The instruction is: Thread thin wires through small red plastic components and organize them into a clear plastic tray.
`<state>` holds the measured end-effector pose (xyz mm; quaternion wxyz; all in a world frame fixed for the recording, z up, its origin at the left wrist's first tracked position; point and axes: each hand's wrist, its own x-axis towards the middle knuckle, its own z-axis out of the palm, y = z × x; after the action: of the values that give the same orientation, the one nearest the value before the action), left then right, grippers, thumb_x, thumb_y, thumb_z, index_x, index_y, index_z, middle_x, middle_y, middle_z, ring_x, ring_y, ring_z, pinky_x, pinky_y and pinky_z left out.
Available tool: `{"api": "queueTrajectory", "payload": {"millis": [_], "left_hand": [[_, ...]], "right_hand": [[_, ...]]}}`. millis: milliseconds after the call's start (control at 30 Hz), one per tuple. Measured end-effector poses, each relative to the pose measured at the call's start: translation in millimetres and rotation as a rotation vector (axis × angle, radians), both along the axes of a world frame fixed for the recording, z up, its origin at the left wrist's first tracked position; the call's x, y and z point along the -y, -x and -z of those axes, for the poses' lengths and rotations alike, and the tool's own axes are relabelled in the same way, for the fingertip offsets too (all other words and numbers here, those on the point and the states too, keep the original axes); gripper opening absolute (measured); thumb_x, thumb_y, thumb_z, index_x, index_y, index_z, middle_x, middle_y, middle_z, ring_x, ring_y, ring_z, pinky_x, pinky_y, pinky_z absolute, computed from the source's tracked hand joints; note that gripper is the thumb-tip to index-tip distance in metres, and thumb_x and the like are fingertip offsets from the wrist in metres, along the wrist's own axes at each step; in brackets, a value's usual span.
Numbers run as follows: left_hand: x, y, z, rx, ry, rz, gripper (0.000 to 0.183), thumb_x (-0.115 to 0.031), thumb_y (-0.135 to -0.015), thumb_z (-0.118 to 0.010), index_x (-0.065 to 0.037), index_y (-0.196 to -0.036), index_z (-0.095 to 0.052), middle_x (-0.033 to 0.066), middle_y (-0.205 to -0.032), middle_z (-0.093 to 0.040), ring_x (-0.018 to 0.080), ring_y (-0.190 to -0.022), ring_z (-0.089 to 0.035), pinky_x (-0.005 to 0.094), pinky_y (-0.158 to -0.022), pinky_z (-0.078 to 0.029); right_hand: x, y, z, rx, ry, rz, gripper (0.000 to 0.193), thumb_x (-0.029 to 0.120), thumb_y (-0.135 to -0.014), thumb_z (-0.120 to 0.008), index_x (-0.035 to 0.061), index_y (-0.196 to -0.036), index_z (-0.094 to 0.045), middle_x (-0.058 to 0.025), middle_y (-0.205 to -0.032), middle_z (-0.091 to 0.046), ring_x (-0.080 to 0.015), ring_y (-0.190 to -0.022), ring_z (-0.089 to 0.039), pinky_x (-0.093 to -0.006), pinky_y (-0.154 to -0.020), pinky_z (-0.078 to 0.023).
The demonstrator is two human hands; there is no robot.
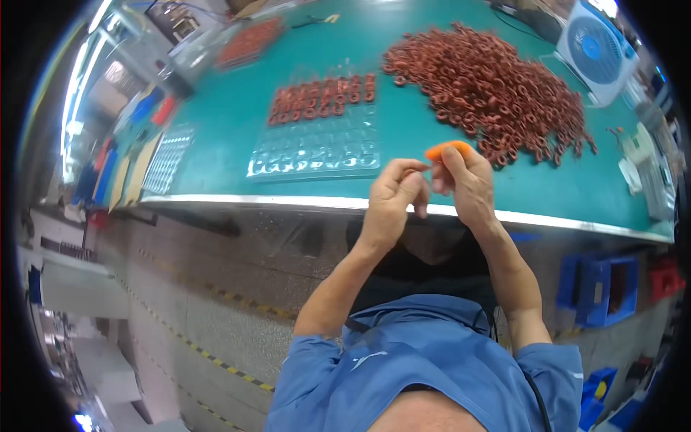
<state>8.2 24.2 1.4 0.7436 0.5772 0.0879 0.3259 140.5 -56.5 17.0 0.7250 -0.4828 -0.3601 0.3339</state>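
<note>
My right hand (466, 180) is closed around a small, bright orange, elongated object (446, 150), just above the table's front edge. Most of that object lies under the thumb and fingers, so its kind is unclear. Close beside it, my left hand (394, 196) has thumb and fingers pinched together. Whatever is between them is too small or hidden to name. Beyond my hands spreads a large heap of reddish-brown rings (497, 93). To the left lies a clear plastic tray (317, 147) with molded pockets; its far rows hold similar rings (317, 101).
Farther back on the green table (216, 162) are another ring-filled tray (250, 42) and pliers (317, 21). A blue-and-white fan (594, 47) stands at the right. An empty-looking pocketed tray (168, 160) lies at the left. Blue bins (601, 291) sit below, to the right.
</note>
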Motion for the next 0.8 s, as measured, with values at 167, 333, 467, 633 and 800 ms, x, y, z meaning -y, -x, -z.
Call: {"api": "queueTrajectory", "payload": {"millis": [167,333,467,633,800], "left_hand": [[2.8,-8.6,1.7,-0.016,-0.142,-0.077,0.021,-0.019,-0.102,-0.048,-0.001,-0.113,-0.047,0.0055,-0.074,-0.054,0.0118,-0.061,-0.052,0.023,-0.057,-0.045],[-4.4,-16.1,1.2,-0.148,-0.385,-0.198,0.017,-0.014,-0.1,-0.051,-0.002,-0.111,-0.047,0.0045,-0.074,-0.055,0.0114,-0.062,-0.054,0.0247,-0.056,-0.046],[-23.6,-8.2,-15.7,-0.221,-0.752,-0.211,0.016,-0.009,-0.096,-0.056,-0.001,-0.108,-0.049,0.0063,-0.079,-0.058,0.0104,-0.066,-0.057,0.0252,-0.059,-0.047],[-41.4,10.9,-36.9,-0.404,-0.802,0.164,0.022,-0.009,-0.084,-0.065,-0.001,-0.103,-0.058,0.0167,-0.091,-0.065,0.0295,-0.087,-0.066,0.0372,-0.078,-0.052],[-29.0,0.8,-28.9,-0.383,-1.123,0.107,0.028,-0.017,-0.08,-0.07,0.001,-0.094,-0.054,0.0178,-0.087,-0.061,0.0367,-0.085,-0.061,0.0432,-0.073,-0.048]], "right_hand": [[18.6,-18.0,14.4,0.05,-0.077,0.218,0.037,0.032,-0.098,-0.056,-0.0001,-0.116,-0.056,-0.002,-0.072,-0.058,-0.0077,-0.06,-0.057,-0.0182,-0.051,-0.042],[19.0,-3.7,8.5,0.08,0.103,0.006,0.028,0.025,-0.099,-0.056,-0.0013,-0.094,-0.063,-0.0021,-0.064,-0.058,-0.0071,-0.052,-0.054,-0.0186,-0.047,-0.04],[10.0,-8.3,4.9,0.06,0.125,-0.082,0.026,0.025,-0.097,-0.058,0.0,-0.09,-0.063,-0.0022,-0.064,-0.058,-0.0073,-0.052,-0.053,-0.0192,-0.047,-0.039],[15.1,-5.6,2.5,0.179,0.259,-0.124,0.035,0.035,-0.091,-0.06,0.0003,-0.084,-0.063,0.0,-0.06,-0.052,-0.0075,-0.051,-0.048,-0.0212,-0.049,-0.037],[28.1,-14.1,19.0,0.252,0.332,0.011,0.025,0.022,-0.09,-0.062,-0.0007,-0.08,-0.062,0.0015,-0.054,-0.047,-0.0062,-0.044,-0.041,-0.0221,-0.042,-0.031]]}}
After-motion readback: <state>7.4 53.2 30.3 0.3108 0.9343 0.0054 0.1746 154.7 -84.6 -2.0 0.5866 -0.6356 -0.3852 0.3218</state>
